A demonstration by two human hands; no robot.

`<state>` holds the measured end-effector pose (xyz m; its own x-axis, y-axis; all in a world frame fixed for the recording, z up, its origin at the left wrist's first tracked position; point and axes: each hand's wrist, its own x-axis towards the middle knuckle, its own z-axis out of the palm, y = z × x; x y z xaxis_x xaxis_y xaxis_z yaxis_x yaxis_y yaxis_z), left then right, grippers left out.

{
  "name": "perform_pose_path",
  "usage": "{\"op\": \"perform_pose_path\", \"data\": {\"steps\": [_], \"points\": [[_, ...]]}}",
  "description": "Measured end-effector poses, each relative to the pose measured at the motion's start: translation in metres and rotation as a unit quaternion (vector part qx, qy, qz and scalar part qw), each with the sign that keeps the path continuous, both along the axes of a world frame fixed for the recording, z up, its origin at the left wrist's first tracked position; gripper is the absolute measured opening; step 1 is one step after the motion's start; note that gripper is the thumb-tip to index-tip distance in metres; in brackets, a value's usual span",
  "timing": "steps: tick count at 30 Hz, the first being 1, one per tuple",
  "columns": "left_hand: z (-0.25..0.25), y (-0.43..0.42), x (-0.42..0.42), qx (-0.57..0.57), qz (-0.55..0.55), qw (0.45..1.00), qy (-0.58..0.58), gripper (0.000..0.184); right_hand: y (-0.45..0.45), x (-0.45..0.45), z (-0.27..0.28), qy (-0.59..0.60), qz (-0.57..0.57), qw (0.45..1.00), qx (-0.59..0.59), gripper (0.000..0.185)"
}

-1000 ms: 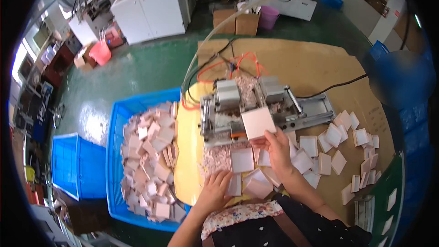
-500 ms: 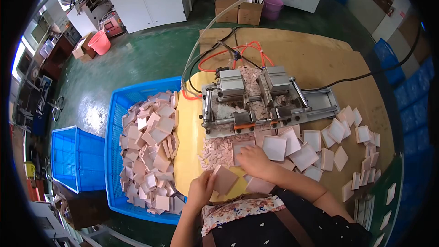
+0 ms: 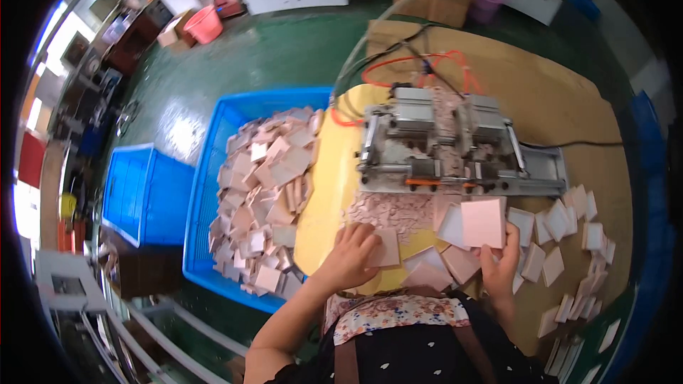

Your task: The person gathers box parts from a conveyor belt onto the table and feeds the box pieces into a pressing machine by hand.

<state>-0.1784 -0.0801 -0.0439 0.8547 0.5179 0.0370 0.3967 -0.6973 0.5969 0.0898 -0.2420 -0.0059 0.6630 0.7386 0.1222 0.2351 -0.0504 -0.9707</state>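
Note:
My right hand (image 3: 502, 264) grips a shallow pink square box (image 3: 483, 224) by its lower right edge, with its flat pink face toward me. My left hand (image 3: 347, 257) is closed on the left side of another shallow pink box (image 3: 386, 247), low over the yellow board (image 3: 324, 199). Between the hands lie more boxes, some with the white inside up, such as an open box (image 3: 451, 227). Behind them stands a metal clamping machine (image 3: 434, 135) with paired cylinders. Pink scraps (image 3: 388, 212) are heaped along its front.
At left, a blue crate (image 3: 203, 206) is piled with pink boxes (image 3: 267, 185). Another blue crate (image 3: 146, 188) stands farther left. Loose boxes (image 3: 562, 220) spread over the right of the table. Red hoses (image 3: 398, 64) and a black cable (image 3: 583, 144) run from the machine.
My view has shifted, so the scene sits farther right. My right hand has moved right and now holds a box up. My left hand has turned over its box, fingers now on top.

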Motion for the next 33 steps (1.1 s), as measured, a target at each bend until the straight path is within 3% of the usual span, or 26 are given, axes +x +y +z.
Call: {"op": "perform_pose_path", "data": {"steps": [3, 4, 7, 10, 12, 18, 23, 26, 29, 30, 32, 33], "points": [[0.022, 0.023, 0.025, 0.010, 0.051, 0.991, -0.124, 0.061, -0.002, 0.003, 0.010, 0.093, -0.043, 0.993, 0.052, 0.033], [0.034, 0.032, 0.039, 0.023, 0.062, 0.986, -0.151, 0.062, -0.001, 0.005, 0.011, 0.072, -0.069, 0.993, 0.061, 0.034], [0.062, 0.057, 0.095, 0.068, -0.016, 0.974, -0.215, 0.061, 0.003, 0.011, 0.016, 0.099, -0.085, 0.986, 0.104, 0.033], [0.072, 0.067, 0.144, 0.097, -0.093, 0.975, -0.176, 0.054, 0.006, 0.017, 0.017, 0.153, -0.097, 0.976, 0.121, 0.033], [0.062, 0.074, 0.158, 0.160, -0.085, 0.975, -0.126, 0.051, 0.005, 0.020, 0.021, 0.186, -0.102, 0.970, 0.123, 0.034], [0.055, 0.074, 0.162, 0.139, -0.071, 0.981, -0.115, 0.050, 0.008, 0.025, 0.006, 0.253, -0.078, 0.958, 0.114, 0.037], [0.074, 0.073, 0.177, 0.101, -0.092, 0.989, -0.057, 0.052, 0.041, 0.021, 0.013, 0.234, -0.101, 0.947, 0.196, 0.048], [0.073, 0.071, 0.172, 0.102, -0.084, 0.981, -0.140, 0.056, 0.058, 0.027, 0.008, 0.265, -0.052, 0.938, 0.215, 0.035], [0.077, 0.082, 0.118, 0.114, 0.111, 0.985, -0.072, 0.071, 0.071, 0.025, 0.004, 0.316, 0.053, 0.941, 0.109, 0.030], [0.086, 0.078, 0.104, 0.176, 0.211, 0.961, -0.028, 0.089, 0.079, 0.019, 0.003, 0.329, 0.071, 0.938, 0.085, 0.030], [0.089, 0.081, 0.097, 0.255, 0.209, 0.941, -0.076, 0.104, 0.097, 0.016, -0.010, 0.285, 0.076, 0.955, 0.043, 0.029], [0.088, 0.076, 0.104, 0.180, 0.181, 0.959, -0.120, 0.098, 0.100, 0.018, -0.016, 0.283, 0.080, 0.955, 0.040, 0.030]]}}
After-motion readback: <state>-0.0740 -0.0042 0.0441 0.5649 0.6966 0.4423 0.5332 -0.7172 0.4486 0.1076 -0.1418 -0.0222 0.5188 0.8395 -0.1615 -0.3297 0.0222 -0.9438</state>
